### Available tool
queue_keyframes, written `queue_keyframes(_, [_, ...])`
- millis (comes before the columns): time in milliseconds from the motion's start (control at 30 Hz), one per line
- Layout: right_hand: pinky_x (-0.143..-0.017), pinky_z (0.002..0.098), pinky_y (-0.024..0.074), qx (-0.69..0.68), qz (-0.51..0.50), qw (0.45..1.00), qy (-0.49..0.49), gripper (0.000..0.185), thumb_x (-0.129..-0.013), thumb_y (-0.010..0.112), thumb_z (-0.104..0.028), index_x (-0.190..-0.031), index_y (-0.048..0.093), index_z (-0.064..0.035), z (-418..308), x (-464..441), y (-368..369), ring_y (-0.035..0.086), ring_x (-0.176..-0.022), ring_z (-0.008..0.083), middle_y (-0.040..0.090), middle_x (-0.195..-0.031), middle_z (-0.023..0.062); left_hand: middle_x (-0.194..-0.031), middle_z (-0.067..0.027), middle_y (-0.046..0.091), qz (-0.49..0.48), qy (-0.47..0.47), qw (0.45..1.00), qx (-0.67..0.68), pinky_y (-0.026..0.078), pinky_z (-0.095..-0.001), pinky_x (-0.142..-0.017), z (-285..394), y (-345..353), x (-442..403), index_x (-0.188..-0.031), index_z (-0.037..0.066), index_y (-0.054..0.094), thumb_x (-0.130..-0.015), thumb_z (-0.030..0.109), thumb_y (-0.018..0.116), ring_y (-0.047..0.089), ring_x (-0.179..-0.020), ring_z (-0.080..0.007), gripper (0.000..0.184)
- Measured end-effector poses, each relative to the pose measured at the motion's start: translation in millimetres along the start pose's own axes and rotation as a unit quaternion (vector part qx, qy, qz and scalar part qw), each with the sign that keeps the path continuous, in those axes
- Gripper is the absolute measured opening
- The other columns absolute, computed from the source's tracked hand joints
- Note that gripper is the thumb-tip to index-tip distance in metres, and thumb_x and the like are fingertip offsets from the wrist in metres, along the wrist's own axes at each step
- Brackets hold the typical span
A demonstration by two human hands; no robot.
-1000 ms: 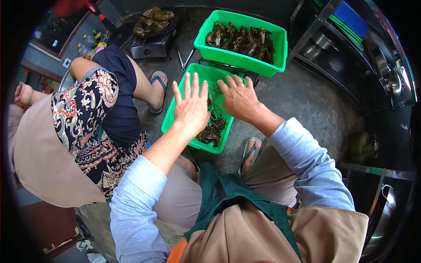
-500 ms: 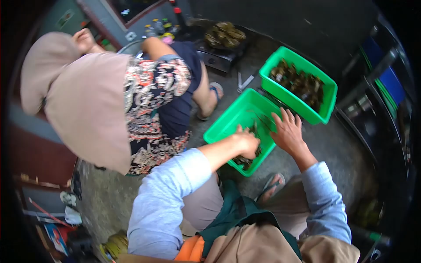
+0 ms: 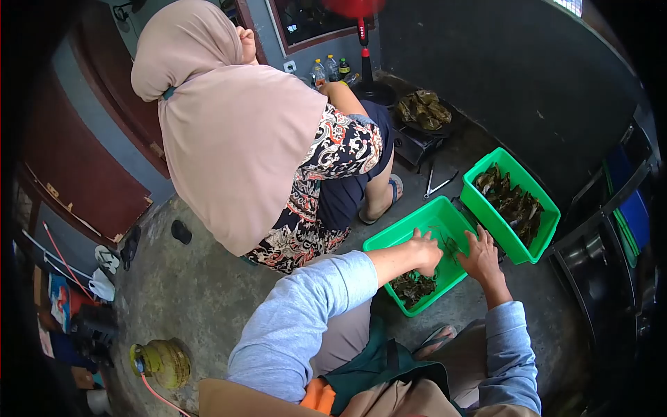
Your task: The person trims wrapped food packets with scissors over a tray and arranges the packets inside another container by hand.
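Observation:
My left hand (image 3: 425, 253) is over the near green tub (image 3: 381, 240), its fingers bent and partly hidden, so what it may hold cannot be seen. Below it, a heap of dark leaf scraps (image 3: 414, 288) lies in the tub's near end. My right hand (image 3: 482, 257) is at the tub's right edge with its fingers apart and nothing in them. Thin dark strands (image 3: 451, 247) lie in the tub between my hands. A second green tub (image 3: 550, 219), behind and to the right, holds several dark leaf-wrapped bundles (image 3: 511, 201).
A person (image 3: 236, 146) sits close on the left. Beyond them are a stove (image 3: 417, 144) with leaf bundles on top, bottles (image 3: 331, 68) and a red fan (image 3: 364, 35). A gas cylinder (image 3: 167, 363) stands at lower left, a metal rack (image 3: 597, 257) at right.
The view has swung left, so the tubs appear farther right. My left hand has gone from outspread fingers to bent ones over the tub. My right hand stays spread near its edge.

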State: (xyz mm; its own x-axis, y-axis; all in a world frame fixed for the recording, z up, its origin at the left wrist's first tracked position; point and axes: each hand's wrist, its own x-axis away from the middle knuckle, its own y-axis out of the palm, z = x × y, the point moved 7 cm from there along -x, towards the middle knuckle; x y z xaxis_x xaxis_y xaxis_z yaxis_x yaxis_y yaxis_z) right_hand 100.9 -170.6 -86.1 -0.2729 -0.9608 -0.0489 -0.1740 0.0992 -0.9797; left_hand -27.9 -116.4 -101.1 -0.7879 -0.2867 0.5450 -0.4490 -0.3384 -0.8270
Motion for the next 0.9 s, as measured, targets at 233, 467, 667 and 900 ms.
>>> queue_keyframes(233, [-0.104,0.0573,0.0341,-0.03,0.001,0.999,0.018,0.068,-0.075,0.072,-0.029,-0.136,0.047,-0.0118,1.6,3.6,-4.3,0.029,-0.137,0.0441,0.032,-0.148,0.0257,-0.152,-0.0261,0.025,0.082,-0.017,0.996,-0.006,0.012,-0.0674,-0.111,-9.7,-24.0,29.6,-0.139,0.008,0.046,-0.08,0.031,0.064,0.015,-0.144,-0.0432,0.065])
queue_keyframes(467, [-0.114,0.0554,0.0157,0.108,0.222,0.968,-0.039,0.06,-0.075,0.064,-0.018,-0.133,0.051,-0.0132,-28.0,14.6,-48.6,0.024,-0.142,0.0358,0.034,-0.149,0.0164,-0.147,-0.0227,0.035,0.417,-0.023,0.887,-0.197,0.02,-0.0653,-0.109,7.8,-92.9,100.9,-0.134,0.009,0.051,-0.075,0.032,0.07,0.027,-0.14,-0.0417,0.066])
queue_keyframes(667, [-0.116,0.0556,0.0093,0.114,0.235,0.962,-0.082,0.051,-0.083,0.054,-0.019,-0.134,0.053,-0.0164,-54.0,20.0,-53.0,0.012,-0.147,0.0321,0.026,-0.155,0.012,-0.152,-0.0194,0.028,0.446,-0.035,0.875,-0.184,0.015,-0.0623,-0.112,-2.0,-107.3,111.6,-0.138,0.014,0.048,-0.074,0.03,0.074,0.019,-0.143,-0.0391,0.071])
queue_keyframes(900, [-0.116,0.0562,0.0086,0.11,0.222,0.964,-0.094,0.05,-0.084,0.054,-0.018,-0.133,0.054,-0.0165,-59.9,15.2,-49.8,0.011,-0.147,0.0322,0.027,-0.155,0.0127,-0.154,-0.0217,0.022,0.431,-0.072,0.885,-0.16,0.014,-0.0644,-0.111,-37.2,-92.2,77.2,-0.144,0.015,0.039,-0.075,0.03,0.072,0.016,-0.144,-0.0415,0.078])
